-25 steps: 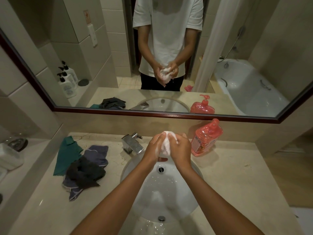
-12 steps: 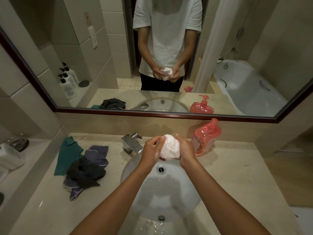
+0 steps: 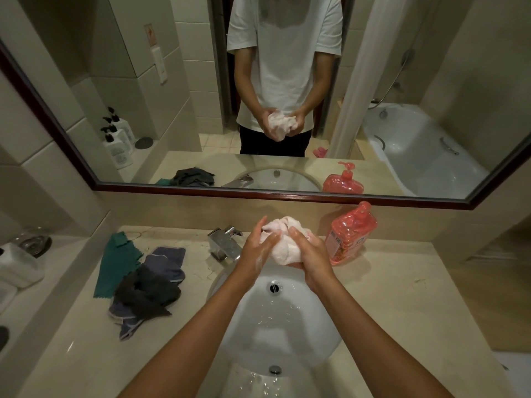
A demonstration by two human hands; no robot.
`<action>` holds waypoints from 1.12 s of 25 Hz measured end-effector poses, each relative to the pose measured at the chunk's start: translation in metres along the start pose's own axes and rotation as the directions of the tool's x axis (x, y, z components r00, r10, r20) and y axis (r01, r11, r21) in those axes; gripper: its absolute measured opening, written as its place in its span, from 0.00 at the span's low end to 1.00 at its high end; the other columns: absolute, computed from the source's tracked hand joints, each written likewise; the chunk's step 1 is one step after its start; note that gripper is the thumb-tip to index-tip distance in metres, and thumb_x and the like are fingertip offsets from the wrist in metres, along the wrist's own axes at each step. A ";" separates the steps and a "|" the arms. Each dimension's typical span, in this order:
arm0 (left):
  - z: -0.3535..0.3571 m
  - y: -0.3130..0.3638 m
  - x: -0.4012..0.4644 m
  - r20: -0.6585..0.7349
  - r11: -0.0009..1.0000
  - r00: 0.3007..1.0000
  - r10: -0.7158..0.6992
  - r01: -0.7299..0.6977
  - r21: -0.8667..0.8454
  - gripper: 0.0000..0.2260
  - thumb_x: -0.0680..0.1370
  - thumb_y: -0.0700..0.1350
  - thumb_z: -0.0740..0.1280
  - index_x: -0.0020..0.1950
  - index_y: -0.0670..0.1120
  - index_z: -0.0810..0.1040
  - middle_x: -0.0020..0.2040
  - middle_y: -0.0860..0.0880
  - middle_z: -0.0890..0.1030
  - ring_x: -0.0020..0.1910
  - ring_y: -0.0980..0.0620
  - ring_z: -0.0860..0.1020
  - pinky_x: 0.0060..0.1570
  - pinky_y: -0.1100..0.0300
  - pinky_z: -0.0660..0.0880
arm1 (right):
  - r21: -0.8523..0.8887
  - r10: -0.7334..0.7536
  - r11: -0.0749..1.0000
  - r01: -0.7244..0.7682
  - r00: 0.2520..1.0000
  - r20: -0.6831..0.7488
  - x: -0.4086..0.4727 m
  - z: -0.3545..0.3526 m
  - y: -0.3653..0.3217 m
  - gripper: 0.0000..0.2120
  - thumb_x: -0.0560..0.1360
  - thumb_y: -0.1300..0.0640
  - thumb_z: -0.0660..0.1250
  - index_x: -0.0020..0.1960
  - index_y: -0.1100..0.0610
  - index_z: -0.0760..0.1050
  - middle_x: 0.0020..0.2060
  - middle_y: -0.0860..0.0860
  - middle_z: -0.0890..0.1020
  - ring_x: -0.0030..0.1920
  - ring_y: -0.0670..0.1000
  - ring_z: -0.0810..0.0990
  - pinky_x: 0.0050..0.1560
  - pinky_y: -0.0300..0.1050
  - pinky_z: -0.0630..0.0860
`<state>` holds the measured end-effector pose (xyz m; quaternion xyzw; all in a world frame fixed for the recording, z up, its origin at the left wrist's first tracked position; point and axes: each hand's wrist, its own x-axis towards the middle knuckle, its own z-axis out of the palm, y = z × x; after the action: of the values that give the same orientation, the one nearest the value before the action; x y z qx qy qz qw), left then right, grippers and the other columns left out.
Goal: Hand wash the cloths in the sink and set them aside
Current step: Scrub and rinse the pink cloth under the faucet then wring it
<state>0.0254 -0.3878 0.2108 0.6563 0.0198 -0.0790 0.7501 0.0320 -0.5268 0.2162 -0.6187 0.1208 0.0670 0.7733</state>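
Kneading a bunched pale-pink cloth [image 3: 283, 242] above the sink [image 3: 316, 334] — left hand [image 3: 257, 249] pressing flat, right hand [image 3: 311, 254] grasping it.

Pale pink cloth [image 3: 283, 245], bunched; white sink [image 3: 281, 320] with chrome drain [image 3: 275, 369] and chrome faucet [image 3: 225, 245]. Translucent red-pink soap bottle [image 3: 352, 234] with white label; beige marbled table [image 3: 402, 297]; teal green cloth [image 3: 116, 262], slate-blue cloth [image 3: 169, 259] with light edging, black cloth [image 3: 146, 294]. Dark reddish-brown mirror frame [image 3: 258, 192]; cream wall tiles [image 3: 43, 179]; white pump bottles [image 3: 119, 145] with black tops, reflected in mirror, alongside white shirt [image 3: 284, 53] and white bathtub [image 3: 416, 156].
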 end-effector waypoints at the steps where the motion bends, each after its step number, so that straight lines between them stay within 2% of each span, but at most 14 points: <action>1: 0.001 0.000 0.000 0.019 0.996 0.998 -0.055 0.057 -0.064 0.34 0.76 0.55 0.72 0.78 0.52 0.60 0.68 0.51 0.75 0.61 0.54 0.80 0.60 0.55 0.79 | -0.047 -0.058 0.997 0.056 0.997 -0.045 0.001 0.001 0.000 0.07 0.80 0.54 0.68 0.55 0.56 0.81 0.48 0.56 0.87 0.47 0.54 0.86 0.44 0.46 0.82; 3: -0.001 0.001 0.003 0.055 0.982 0.990 -0.133 0.139 -0.130 0.24 0.78 0.47 0.71 0.73 0.50 0.67 0.66 0.48 0.79 0.57 0.51 0.83 0.55 0.55 0.81 | -0.080 -0.117 0.991 0.108 0.986 -0.121 0.002 0.003 -0.001 0.05 0.80 0.54 0.67 0.51 0.54 0.81 0.47 0.56 0.87 0.47 0.54 0.86 0.48 0.48 0.82; 5: -0.005 0.001 0.005 0.096 0.981 0.982 -0.161 0.170 -0.090 0.15 0.81 0.42 0.69 0.67 0.48 0.74 0.62 0.45 0.83 0.56 0.48 0.84 0.51 0.54 0.82 | -0.029 -0.130 0.991 0.127 0.973 -0.190 0.004 0.004 -0.003 0.06 0.81 0.55 0.67 0.52 0.55 0.81 0.46 0.56 0.86 0.47 0.56 0.86 0.50 0.52 0.82; 8: -0.017 -0.001 0.003 0.132 0.969 0.972 -0.194 0.210 -0.127 0.14 0.81 0.42 0.68 0.66 0.45 0.77 0.59 0.45 0.84 0.55 0.47 0.84 0.50 0.54 0.82 | 0.065 -0.107 0.989 0.129 0.956 -0.274 0.011 0.001 -0.005 0.06 0.82 0.56 0.65 0.54 0.55 0.79 0.48 0.57 0.84 0.49 0.59 0.84 0.53 0.60 0.81; 10: -0.022 -0.002 0.002 0.032 0.975 0.984 -0.178 0.180 -0.129 0.13 0.79 0.40 0.70 0.64 0.44 0.78 0.58 0.44 0.84 0.52 0.48 0.85 0.47 0.53 0.82 | 0.097 -0.047 0.992 0.079 0.955 -0.292 0.014 -0.002 -0.002 0.08 0.82 0.56 0.64 0.59 0.57 0.77 0.51 0.56 0.83 0.54 0.61 0.83 0.58 0.62 0.80; 12: -0.022 -0.001 0.004 -0.110 0.985 0.985 -0.132 0.118 -0.126 0.10 0.78 0.40 0.72 0.59 0.45 0.80 0.54 0.44 0.84 0.48 0.49 0.86 0.43 0.54 0.83 | 0.002 -0.025 1.000 0.026 0.954 -0.298 0.013 -0.006 0.004 0.16 0.82 0.54 0.64 0.68 0.58 0.72 0.60 0.55 0.80 0.62 0.59 0.80 0.64 0.61 0.76; 15: -0.014 0.004 0.008 -0.253 0.974 0.966 -0.060 0.002 -0.226 0.06 0.77 0.42 0.73 0.53 0.44 0.81 0.48 0.44 0.86 0.44 0.48 0.85 0.41 0.56 0.82 | -0.218 -0.120 0.972 0.084 0.981 -0.154 0.000 0.000 0.010 0.27 0.82 0.47 0.63 0.78 0.49 0.61 0.68 0.43 0.70 0.67 0.45 0.71 0.68 0.47 0.69; 16: -0.009 0.007 0.010 -0.285 0.973 0.957 -0.050 -0.018 -0.232 0.06 0.78 0.44 0.72 0.51 0.43 0.81 0.46 0.44 0.85 0.42 0.48 0.85 0.40 0.57 0.82 | -0.249 -0.139 0.961 0.119 0.988 -0.064 -0.005 0.006 0.011 0.26 0.80 0.43 0.62 0.77 0.44 0.62 0.68 0.41 0.71 0.66 0.43 0.71 0.67 0.44 0.69; 18: 0.003 0.013 0.016 -0.338 0.987 0.940 -0.050 -0.007 -0.163 0.12 0.81 0.50 0.68 0.46 0.42 0.79 0.40 0.44 0.83 0.38 0.48 0.82 0.38 0.57 0.79 | -0.266 -0.165 0.949 0.169 0.986 0.035 -0.015 0.020 0.016 0.17 0.76 0.38 0.60 0.64 0.37 0.72 0.61 0.44 0.80 0.58 0.46 0.80 0.58 0.45 0.76; 20: 0.012 0.019 0.022 -0.372 0.998 0.927 -0.052 0.035 -0.052 0.18 0.83 0.56 0.62 0.44 0.42 0.76 0.38 0.42 0.79 0.38 0.47 0.78 0.41 0.54 0.75 | -0.288 -0.232 0.933 0.217 0.973 -0.019 -0.022 0.031 0.019 0.11 0.78 0.39 0.57 0.53 0.41 0.76 0.49 0.48 0.83 0.50 0.50 0.82 0.52 0.51 0.78; 23: 0.018 0.021 0.025 -0.313 0.988 0.950 -0.021 0.069 0.142 0.25 0.84 0.60 0.54 0.43 0.41 0.75 0.37 0.41 0.76 0.37 0.47 0.75 0.41 0.54 0.72 | -0.428 -0.353 0.860 0.278 0.930 -0.106 -0.022 0.037 0.015 0.16 0.84 0.46 0.57 0.42 0.49 0.76 0.34 0.46 0.80 0.37 0.47 0.78 0.42 0.52 0.75; 26: 0.021 0.021 0.025 -0.246 0.962 0.969 -0.009 0.076 0.263 0.28 0.85 0.60 0.51 0.38 0.41 0.74 0.32 0.42 0.75 0.32 0.49 0.75 0.35 0.57 0.70 | -0.460 -0.360 0.850 0.258 0.921 -0.147 -0.013 0.036 0.008 0.18 0.83 0.48 0.60 0.36 0.49 0.74 0.30 0.46 0.77 0.34 0.46 0.76 0.38 0.48 0.72; 28: 0.020 0.023 0.026 -0.232 0.950 0.972 0.025 0.049 0.309 0.26 0.86 0.56 0.53 0.35 0.42 0.74 0.29 0.45 0.75 0.28 0.51 0.73 0.32 0.58 0.69 | -0.470 -0.343 0.853 0.229 0.923 -0.174 -0.006 0.035 0.005 0.21 0.82 0.48 0.62 0.31 0.53 0.72 0.26 0.47 0.75 0.30 0.47 0.73 0.34 0.46 0.69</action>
<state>0.0532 -0.4074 0.2327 0.7713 0.0987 -0.0081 0.6287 0.0291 -0.4915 0.2206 -0.7919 0.1054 -0.1030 0.5927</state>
